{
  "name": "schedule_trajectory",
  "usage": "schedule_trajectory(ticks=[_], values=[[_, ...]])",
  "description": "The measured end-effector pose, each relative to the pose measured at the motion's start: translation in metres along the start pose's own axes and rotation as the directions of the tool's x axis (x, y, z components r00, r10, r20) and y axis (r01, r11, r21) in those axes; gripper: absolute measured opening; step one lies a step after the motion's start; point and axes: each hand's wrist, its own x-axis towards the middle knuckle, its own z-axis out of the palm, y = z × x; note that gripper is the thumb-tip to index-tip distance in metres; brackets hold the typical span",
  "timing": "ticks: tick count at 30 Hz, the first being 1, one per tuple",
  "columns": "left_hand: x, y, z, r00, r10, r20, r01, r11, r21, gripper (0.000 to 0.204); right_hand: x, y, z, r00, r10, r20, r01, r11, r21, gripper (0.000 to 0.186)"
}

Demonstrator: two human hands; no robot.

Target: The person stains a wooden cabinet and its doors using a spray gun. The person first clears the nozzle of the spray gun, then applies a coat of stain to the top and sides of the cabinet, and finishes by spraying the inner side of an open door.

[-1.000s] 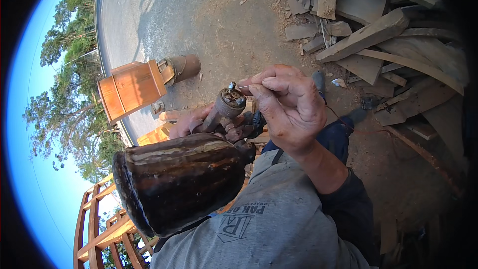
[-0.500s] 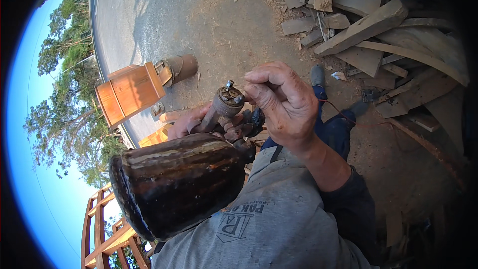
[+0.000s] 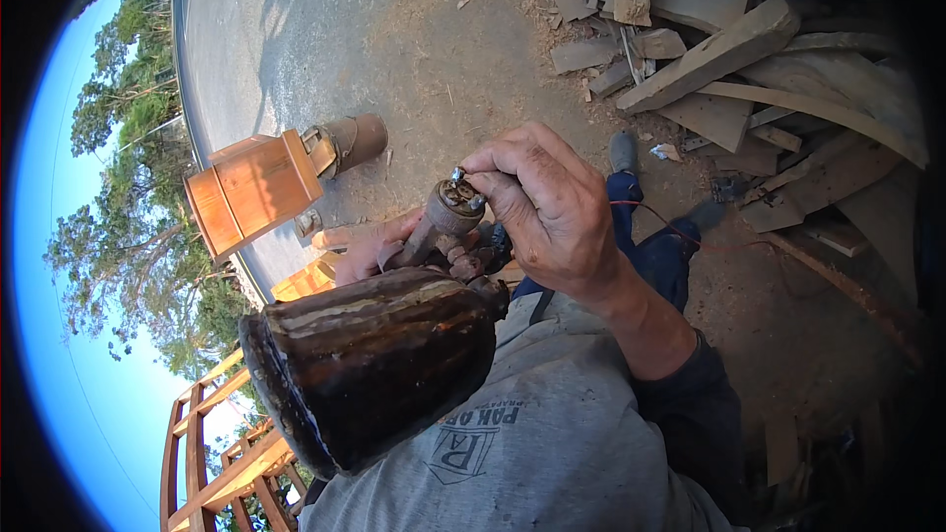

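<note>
Now moved in from just off the nozzle to right at it with right hand in a tight pinch of unclear contents, so within working reach, while gripping spray gun with partly hidden left hand, in front of shirt

the right hand is raised, its thumb and index finger meeting at the tips in a pinch that points left, the other fingers largely hidden. the bare right forearm slants up and left to a slightly bent wrist. the left hand is partly hidden, with its forearm out of sight. 2 legs show beyond.
</note>
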Motion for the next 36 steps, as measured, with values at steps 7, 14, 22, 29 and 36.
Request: schedule_trajectory(ticks=[7, 14, 22, 29, 36], values=[[0.000, 0.003, 0.003, 0.992, -0.093, 0.081, 0.092, 0.996, 0.015, 0.060, -0.008, -0.004, 0.010, 0.991, 0.024, -0.129, -0.028, 0.999, -0.028, 0.011], [-0.005, -0.018, 0.018, 0.973, 0.213, -0.092, -0.188, 0.956, 0.225, 0.054, -0.016, -0.002, 0.006, 0.987, 0.017, -0.160, -0.019, 1.000, -0.007, 0.010], [0.001, -0.017, 0.011, 0.984, 0.168, -0.062, -0.144, 0.946, 0.289, 0.060, -0.016, 0.000, 0.000, 0.989, 0.102, -0.106, -0.091, 0.991, 0.100, 0.011], [-0.001, -0.020, 0.004, 0.966, 0.253, 0.048, -0.258, 0.950, 0.175, 0.054, -0.007, 0.000, -0.014, 0.999, -0.013, -0.033, 0.014, 1.000, 0.010, 0.013], [-0.003, -0.025, 0.010, 0.946, 0.322, -0.024, -0.311, 0.930, 0.194, 0.051, 0.001, -0.001, -0.025, 0.981, -0.177, 0.085, 0.188, 0.972, -0.143, 0.020]])
